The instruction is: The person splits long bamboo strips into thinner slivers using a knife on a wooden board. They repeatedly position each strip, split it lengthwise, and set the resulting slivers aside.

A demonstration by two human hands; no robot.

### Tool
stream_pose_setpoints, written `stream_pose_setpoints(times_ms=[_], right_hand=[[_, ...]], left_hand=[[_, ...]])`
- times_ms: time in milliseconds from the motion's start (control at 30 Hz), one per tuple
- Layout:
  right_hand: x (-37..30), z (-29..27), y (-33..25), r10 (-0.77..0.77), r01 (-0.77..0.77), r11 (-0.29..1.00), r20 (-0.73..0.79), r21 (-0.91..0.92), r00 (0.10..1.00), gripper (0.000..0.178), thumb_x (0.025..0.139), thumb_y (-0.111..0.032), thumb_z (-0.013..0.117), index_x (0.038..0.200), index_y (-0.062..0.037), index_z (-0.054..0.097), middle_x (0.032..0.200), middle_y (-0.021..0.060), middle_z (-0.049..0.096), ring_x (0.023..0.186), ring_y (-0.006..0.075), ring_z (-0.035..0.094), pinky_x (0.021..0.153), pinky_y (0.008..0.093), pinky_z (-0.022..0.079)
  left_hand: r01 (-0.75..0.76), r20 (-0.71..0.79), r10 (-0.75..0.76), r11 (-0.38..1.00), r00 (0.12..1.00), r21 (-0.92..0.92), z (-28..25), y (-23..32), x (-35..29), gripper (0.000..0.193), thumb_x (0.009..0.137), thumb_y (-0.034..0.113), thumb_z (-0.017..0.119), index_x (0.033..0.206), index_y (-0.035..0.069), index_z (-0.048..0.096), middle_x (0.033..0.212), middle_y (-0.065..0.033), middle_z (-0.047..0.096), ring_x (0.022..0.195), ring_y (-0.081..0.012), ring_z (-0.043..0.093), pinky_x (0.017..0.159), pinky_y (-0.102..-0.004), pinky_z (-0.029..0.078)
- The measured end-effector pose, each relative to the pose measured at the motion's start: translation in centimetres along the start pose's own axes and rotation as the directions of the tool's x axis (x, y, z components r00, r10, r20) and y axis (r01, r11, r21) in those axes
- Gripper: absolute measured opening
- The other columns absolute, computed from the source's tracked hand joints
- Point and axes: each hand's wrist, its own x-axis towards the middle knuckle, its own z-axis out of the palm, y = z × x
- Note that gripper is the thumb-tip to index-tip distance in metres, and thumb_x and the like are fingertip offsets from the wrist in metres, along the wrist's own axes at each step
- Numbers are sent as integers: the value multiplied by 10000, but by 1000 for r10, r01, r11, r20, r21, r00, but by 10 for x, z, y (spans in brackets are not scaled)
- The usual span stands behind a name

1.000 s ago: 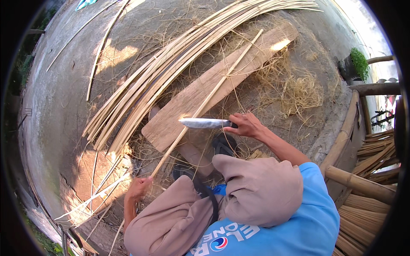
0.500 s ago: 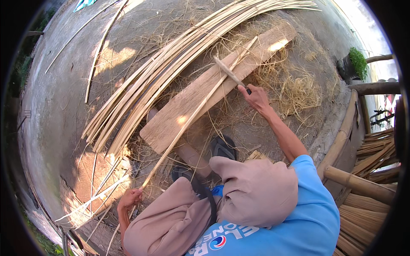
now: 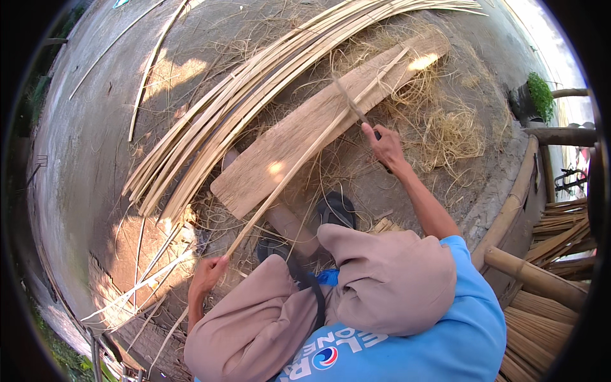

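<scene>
My left hand (image 3: 209, 274), low on the left beside my knee, is closed around the near end of a long pale strip of split bamboo (image 3: 294, 169). The strip slants up to the right across a wooden board (image 3: 280, 143). In my right hand (image 3: 386, 148) is the dark handle of a knife (image 3: 350, 100), fingers wrapped round it. Its blade lies crosswise over the strip, above the board; whether the edge bites into the bamboo cannot be made out.
A bundle of long bamboo strips (image 3: 235, 105) lies left of the board. Curly shavings (image 3: 445, 137) heap up on its right. Sandals (image 3: 336, 210) are at my feet. Bamboo rails (image 3: 534, 274) and stacked strips (image 3: 541, 318) stand at the right; a potted plant (image 3: 538, 99) sits beyond.
My left hand has moved up and to the right, and the strip has slid farther up the board. The knife in my right hand has tilted more steeply and shifted slightly right and down.
</scene>
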Motion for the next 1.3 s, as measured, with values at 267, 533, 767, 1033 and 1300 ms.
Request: stream_pose_setpoints(times_ms=[267,533,767,1033,1300], right_hand=[[-111,61,-59,-351,394,916,326,-73,878,590,967,-626,614,926,-40,664,812,210,705,727,402,702,623,511,539],[-2,-6,-15,-90,101,972,61,-212,994,701,974,-685,558,775,-17,634,676,205,650,682,395,648,665,509,506],[32,-20,39,-101,101,980,6,-174,995,649,979,-665,573,814,-39,619,593,116,574,566,272,587,577,467,488],[54,-33,42,44,-46,999,-72,-23,996,758,1002,-654,532,719,44,617,633,189,621,546,300,559,611,481,481],[69,-40,55,-43,25,991,-142,-129,989,734,994,-666,527,740,18,609,704,248,647,705,376,670,690,504,500]], left_hand=[[-238,-249,289,947,924,215,63,39,42,642,1052,532,545,685,6,579,554,-60,444,541,-171,414,534,-382,344],[-145,-211,193,964,958,223,53,32,4,598,1049,492,563,757,-24,636,575,-75,471,574,-158,450,553,-363,377],[-82,-184,104,989,977,122,21,-53,-43,505,1046,367,593,718,-16,569,585,-12,440,580,-101,395,524,-344,330],[-6,-182,-15,994,983,-111,3,-108,-78,510,1061,309,591,657,32,452,585,24,349,594,-74,323,504,-337,259],[44,-180,-64,993,982,-110,2,-126,-84,453,1047,303,608,696,38,500,614,-10,402,586,-122,366,509,-355,284]])
